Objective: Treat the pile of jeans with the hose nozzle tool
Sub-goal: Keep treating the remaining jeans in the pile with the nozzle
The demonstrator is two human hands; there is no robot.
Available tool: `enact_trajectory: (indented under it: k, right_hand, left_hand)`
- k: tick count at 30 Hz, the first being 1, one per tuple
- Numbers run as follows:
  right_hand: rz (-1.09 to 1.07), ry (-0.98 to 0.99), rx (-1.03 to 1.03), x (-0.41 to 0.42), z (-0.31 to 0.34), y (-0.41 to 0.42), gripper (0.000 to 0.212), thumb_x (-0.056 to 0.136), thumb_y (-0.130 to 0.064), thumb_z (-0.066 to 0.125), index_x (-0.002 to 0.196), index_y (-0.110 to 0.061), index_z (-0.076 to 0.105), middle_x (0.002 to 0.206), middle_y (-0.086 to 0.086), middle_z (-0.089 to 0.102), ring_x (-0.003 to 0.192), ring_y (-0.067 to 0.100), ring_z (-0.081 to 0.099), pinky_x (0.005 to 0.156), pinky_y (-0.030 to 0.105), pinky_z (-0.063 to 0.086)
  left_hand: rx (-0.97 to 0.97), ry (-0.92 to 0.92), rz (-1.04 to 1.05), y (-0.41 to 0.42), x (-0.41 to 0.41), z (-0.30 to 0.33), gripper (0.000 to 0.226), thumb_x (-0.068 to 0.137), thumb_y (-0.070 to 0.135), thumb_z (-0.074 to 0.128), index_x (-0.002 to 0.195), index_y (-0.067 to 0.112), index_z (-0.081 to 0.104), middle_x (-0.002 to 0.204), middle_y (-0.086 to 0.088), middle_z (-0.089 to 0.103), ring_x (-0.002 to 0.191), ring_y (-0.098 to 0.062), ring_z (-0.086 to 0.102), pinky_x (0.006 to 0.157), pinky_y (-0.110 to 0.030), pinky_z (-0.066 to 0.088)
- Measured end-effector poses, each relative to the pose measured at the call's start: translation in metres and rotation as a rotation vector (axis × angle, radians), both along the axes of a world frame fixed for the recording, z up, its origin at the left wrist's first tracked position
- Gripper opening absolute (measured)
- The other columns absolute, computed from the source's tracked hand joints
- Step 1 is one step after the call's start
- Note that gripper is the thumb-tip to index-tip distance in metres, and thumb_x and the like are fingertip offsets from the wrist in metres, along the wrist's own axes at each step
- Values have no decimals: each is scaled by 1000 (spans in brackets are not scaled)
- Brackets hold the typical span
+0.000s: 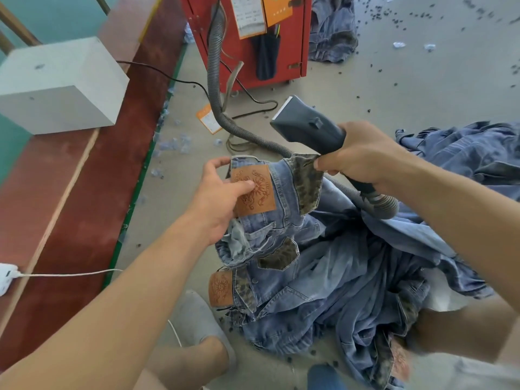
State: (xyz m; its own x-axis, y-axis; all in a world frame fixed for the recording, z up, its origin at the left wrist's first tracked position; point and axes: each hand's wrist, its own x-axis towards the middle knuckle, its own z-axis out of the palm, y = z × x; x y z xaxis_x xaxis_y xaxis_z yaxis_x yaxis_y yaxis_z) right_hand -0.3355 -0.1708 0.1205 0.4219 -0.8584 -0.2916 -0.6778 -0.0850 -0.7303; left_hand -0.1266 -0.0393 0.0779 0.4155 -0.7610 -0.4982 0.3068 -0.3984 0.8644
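Gripping the dark handle of the hose nozzle tool [309,128], the right hand [363,153] sits right of centre in the frame, its fingers curled round the grip while the thumb and forefinger also pinch the leopard-lined edge of a jeans waistband [284,192]. The tool's long axis runs diagonally — flat pale mouth pointing to the upper left, handle end down to the lower right, where the grey ribbed hose [216,88] joins it and loops back up to the red machine [281,38] at top centre.

The left hand [222,201], at mid-frame, holds the other side of the same waistband, thumb pressed flat on the tan leather patch [253,190] and fingers curled behind the denim. The waistband is stretched between the two hands, roughly level, just below the nozzle.

Below it the pile of jeans [351,277] fills the lower right of the frame on the grey floor [422,88] — a second tan patch shows near bottom centre. A grey box [62,85] rests on the red ledge at upper left.
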Motion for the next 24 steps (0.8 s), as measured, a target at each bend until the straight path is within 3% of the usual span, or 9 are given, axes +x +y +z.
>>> enact_trajectory:
  k: [4, 5, 7, 9, 11, 15, 18, 22, 24]
  right_hand:
    - [-61, -51, -11, 1, 1, 0, 13, 76, -12, 77, 84, -15, 68, 68, 8, 66, 54, 17, 56, 52, 27, 42]
    - [-98, -81, -5, 0, 1, -2, 11, 77, -11, 77, 83, -13, 68, 68, 9, 65, 56, 19, 55, 52, 28, 41]
    - [-170, -122, 3, -2, 3, -6, 10, 77, -9, 77, 80, -12, 68, 69, 10, 63, 59, 19, 54, 52, 28, 41]
    - [-212, -133, 8, -5, 4, -11, 11, 76, -8, 77, 82, -11, 68, 70, 11, 63, 63, 20, 55, 56, 30, 42]
    - [-204, -108, -2, -8, 4, -15, 12, 77, -9, 77, 85, -10, 68, 71, 13, 66, 63, 22, 56, 58, 31, 43]
    - [-36, 6, -145, -15, -1, -22, 24, 84, -14, 73, 105, -10, 63, 75, 11, 73, 55, 16, 62, 57, 32, 47]
    - [206, 63, -291, -24, 1, -21, 45, 85, -16, 74, 119, -26, 47, 86, 6, 67, 66, 21, 64, 60, 36, 50]
    - [613, 347, -326, -32, 5, -4, 40, 85, -16, 70, 105, -42, 46, 74, -8, 63, 63, 10, 59, 55, 33, 45]
    - [700, 378, -291, -24, 2, 11, 37, 87, -17, 70, 105, -41, 48, 74, -13, 63, 64, 4, 58, 56, 27, 44]
  left_hand:
    - [-57, 97, 35, 2, -9, -1, 56, 91, 0, 69, 129, 28, 39, 108, -17, 73, 82, -25, 74, 68, -44, 60]
    - [-3, 100, -37, 5, -9, -2, 60, 87, 12, 75, 134, 25, 40, 114, -15, 73, 87, -27, 74, 70, -45, 59]
    - [215, -44, -403, 15, -10, -8, 70, 79, 42, 83, 139, 25, 52, 127, -10, 71, 104, -28, 68, 82, -45, 55]
    - [328, -124, -635, 26, -15, -18, 60, 84, 58, 75, 132, 23, 65, 132, -10, 69, 116, -25, 63, 103, -45, 45]
    - [260, -87, -571, 26, -14, -23, 50, 95, 55, 59, 125, 16, 69, 125, -9, 74, 118, -26, 67, 113, -47, 42]
    - [65, 157, -306, 15, 0, -14, 43, 110, 42, 37, 131, 17, 65, 123, -13, 74, 110, -30, 73, 88, -43, 61]
    - [11, 233, -246, 13, 14, -6, 59, 110, 54, 23, 139, 21, 61, 129, -14, 71, 117, -31, 70, 89, -45, 60]
    - [15, 366, -262, 15, 16, -3, 91, 99, 76, 12, 136, 10, 62, 114, -18, 73, 95, -30, 73, 82, -43, 60]
    - [2, 436, -316, 14, 9, -6, 103, 94, 83, 10, 138, 5, 61, 121, -23, 68, 102, -34, 70, 90, -50, 58]
